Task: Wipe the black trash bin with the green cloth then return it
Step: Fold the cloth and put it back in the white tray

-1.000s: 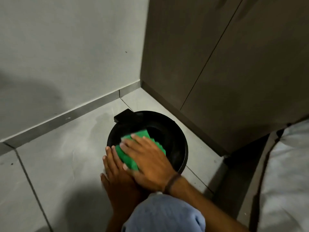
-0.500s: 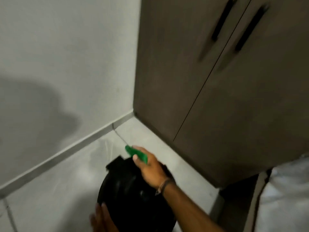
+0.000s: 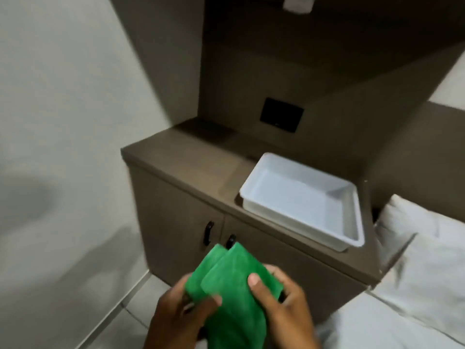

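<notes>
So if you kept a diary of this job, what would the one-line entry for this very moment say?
stage: returning cloth | both hands: left hand, right hand hold green cloth | white tray on cabinet | bin: out of view

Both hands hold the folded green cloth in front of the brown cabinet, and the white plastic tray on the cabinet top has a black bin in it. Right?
Not quite. The head view shows the white plastic tray empty; no black bin is in view. The rest stands: left hand and right hand both hold the folded green cloth in front of the brown cabinet.
</notes>
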The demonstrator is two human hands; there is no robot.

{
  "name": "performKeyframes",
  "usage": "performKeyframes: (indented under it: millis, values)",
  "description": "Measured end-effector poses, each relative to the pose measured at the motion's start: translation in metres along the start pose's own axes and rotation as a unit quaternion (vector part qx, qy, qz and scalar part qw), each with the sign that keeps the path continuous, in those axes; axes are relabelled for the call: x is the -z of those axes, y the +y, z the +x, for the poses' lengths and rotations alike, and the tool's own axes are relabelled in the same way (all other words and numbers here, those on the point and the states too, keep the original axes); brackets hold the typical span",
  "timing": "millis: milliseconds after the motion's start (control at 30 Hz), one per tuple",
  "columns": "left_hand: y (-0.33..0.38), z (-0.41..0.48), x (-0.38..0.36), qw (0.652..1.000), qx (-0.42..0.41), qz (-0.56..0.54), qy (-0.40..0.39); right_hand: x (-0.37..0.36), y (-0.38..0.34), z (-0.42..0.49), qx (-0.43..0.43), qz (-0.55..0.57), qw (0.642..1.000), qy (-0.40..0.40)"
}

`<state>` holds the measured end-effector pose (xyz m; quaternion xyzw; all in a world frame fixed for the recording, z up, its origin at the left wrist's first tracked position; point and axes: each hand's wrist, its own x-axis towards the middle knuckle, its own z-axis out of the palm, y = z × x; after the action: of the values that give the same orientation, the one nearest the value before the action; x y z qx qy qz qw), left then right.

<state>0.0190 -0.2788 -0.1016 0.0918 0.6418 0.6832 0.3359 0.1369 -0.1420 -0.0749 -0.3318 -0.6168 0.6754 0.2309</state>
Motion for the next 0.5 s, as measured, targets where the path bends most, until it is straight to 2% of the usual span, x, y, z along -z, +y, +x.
performKeyframes:
  millis: [67,100,200,267,400,500]
  values:
    - [0.058,0.021,-0.035,0.998,-0.004,0.039,-0.043,0.036,-0.054,0.026,0.027,-0.021,0.999,0.019]
    - [0.083,0.04,-0.058,0.997,-0.033,0.045,-0.051,0.055,-0.08,0.042,0.039,-0.016,0.999,0.025]
    - [0.142,0.099,-0.12,0.99,-0.061,0.109,-0.062,0.096,-0.13,0.096,-0.012,-0.032,0.999,0.031]
    - [0.168,0.131,-0.155,0.977,-0.049,0.194,-0.078,0.118,-0.147,0.132,-0.063,-0.059,0.995,0.057]
    - [0.172,0.19,-0.199,0.932,-0.012,0.346,-0.103,0.134,-0.147,0.19,-0.142,-0.18,0.968,0.106]
    - [0.158,0.215,-0.219,0.877,0.001,0.47,-0.099,0.136,-0.132,0.218,-0.184,-0.327,0.922,0.098]
